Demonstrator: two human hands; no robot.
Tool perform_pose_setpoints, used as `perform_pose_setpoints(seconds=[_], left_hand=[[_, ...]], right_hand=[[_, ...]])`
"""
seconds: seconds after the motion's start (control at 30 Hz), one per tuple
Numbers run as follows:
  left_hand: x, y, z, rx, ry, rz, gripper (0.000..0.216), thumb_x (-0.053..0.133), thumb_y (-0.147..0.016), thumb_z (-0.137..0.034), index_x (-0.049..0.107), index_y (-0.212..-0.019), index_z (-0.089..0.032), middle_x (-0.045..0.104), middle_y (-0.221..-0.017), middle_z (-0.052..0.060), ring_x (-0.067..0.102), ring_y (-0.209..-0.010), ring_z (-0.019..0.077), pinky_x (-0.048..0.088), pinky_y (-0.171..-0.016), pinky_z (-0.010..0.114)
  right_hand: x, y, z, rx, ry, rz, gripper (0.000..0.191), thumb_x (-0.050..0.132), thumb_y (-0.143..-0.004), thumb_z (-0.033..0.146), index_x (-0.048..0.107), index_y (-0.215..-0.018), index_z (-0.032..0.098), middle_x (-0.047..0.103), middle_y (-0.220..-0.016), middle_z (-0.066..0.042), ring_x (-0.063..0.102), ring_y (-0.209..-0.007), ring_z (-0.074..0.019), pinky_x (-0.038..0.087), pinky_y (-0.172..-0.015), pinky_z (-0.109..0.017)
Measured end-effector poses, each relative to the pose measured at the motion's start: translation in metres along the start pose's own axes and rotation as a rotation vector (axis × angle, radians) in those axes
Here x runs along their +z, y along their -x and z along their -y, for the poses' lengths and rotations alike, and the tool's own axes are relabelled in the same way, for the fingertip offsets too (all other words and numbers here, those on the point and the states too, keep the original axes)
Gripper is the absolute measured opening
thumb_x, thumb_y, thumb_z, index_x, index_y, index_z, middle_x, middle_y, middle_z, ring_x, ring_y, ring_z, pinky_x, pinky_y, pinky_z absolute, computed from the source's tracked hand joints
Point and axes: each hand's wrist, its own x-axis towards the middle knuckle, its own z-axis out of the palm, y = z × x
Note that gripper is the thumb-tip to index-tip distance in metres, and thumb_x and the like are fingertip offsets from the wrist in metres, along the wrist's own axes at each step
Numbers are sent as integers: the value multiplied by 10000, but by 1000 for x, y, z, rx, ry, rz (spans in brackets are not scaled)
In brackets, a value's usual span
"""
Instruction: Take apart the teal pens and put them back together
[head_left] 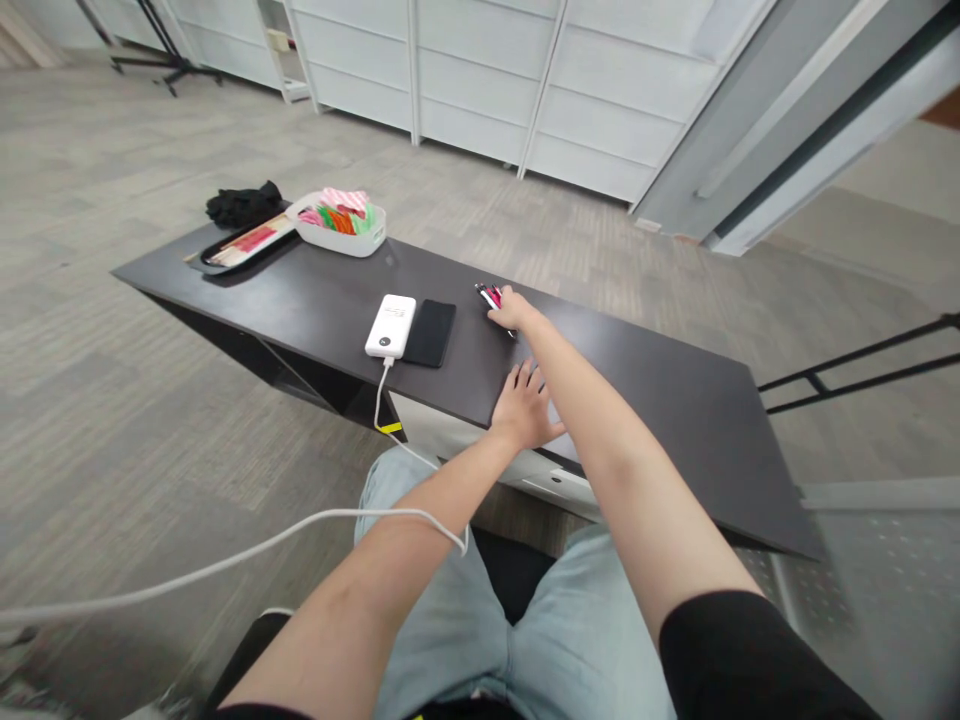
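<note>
Dark table (660, 400) | right hand (514, 308) closed on pens (489, 294) | left hand (523, 408) spread flat on it

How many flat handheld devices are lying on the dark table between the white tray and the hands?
2. A white power bank with a cable plugged in, and a black phone lying right beside it on the dark table. Nothing seems to hide more.

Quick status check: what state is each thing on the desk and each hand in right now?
Right hand: outstretched, fingers on the pens.
Pens: lying on the desk, touched.
Left hand: flat on the desk, empty.
Power bank: cable plugged in.
Phone: lying flat, dark.
White basket: filled.
</note>
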Motion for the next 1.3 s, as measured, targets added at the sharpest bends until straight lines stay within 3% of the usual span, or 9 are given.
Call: perform_pose_setpoints(seconds=[0.13,0.27,0.47,0.63,0.8,0.93,1.03,1.3], left_hand=[[0,-1,-2,-5,-6,8,992,701,-1095,-736,576,-1909,-182,492,-1978,215,292,-1937,462,278,-1622,614],[-1,-1,-3,-10,-8,8,1025,647,-1105,-779,552,-1916,-158,459,-1998,217,279,-1943,448,275,-1623,613],[-6,-1,-3,-9,-13,65,1095,530,-1158,-808,470,-1934,-37,359,-2041,244,193,-1964,460,200,-1641,604],[-5,0,-5,-23,-41,27,1029,580,-1156,-771,532,-1907,-69,417,-2024,211,265,-1945,446,219,-1631,578],[-9,3,-8,-25,-59,31,1018,545,-1169,-786,575,-1869,-47,402,-2027,222,295,-1927,443,218,-1619,569],[-13,4,-8,-25,-66,39,989,583,-1165,-744,538,-1902,-86,431,-2017,206,325,-1914,436,217,-1611,575],[-14,4,-7,-20,-73,42,979,600,-1166,-700,517,-1915,-75,426,-2017,216,327,-1908,455,216,-1608,588],[-13,5,-4,6,-124,55,951,609,-1172,-627,464,-1949,-97,473,-1992,210,378,-1871,473,239,-1593,621]], right_hand=[[2,0,10,40,24,48,708,748,-1124,321,571,-1761,66,584,-1847,-329,661,-1687,-449,539,-1425,-536],[-7,10,5,80,47,24,785,781,-1168,510,545,-1787,89,549,-1863,-349,604,-1721,-512,503,-1431,-610],[-7,31,2,13,101,27,649,598,-1306,502,575,-1768,46,574,-1821,-359,652,-1650,-462,506,-1376,-527],[-1,42,-3,-64,107,38,591,745,-1222,514,657,-1707,188,581,-1846,-267,603,-1662,-451,518,-1374,-529],[5,44,-6,-117,78,19,436,727,-1202,560,739,-1534,278,632,-1805,-200,560,-1677,-431,499,-1396,-503],[9,41,-6,-27,37,-40,577,636,-1225,614,639,-1659,235,564,-1860,-250,533,-1690,-458,471,-1402,-521],[13,38,-6,34,2,-25,721,687,-1189,656,585,-1711,169,552,-1856,-312,550,-1676,-495,465,-1394,-537],[18,30,2,-12,-108,42,624,726,-1165,495,623,-1669,142,667,-1764,-291,701,-1544,-403,558,-1250,-440]])
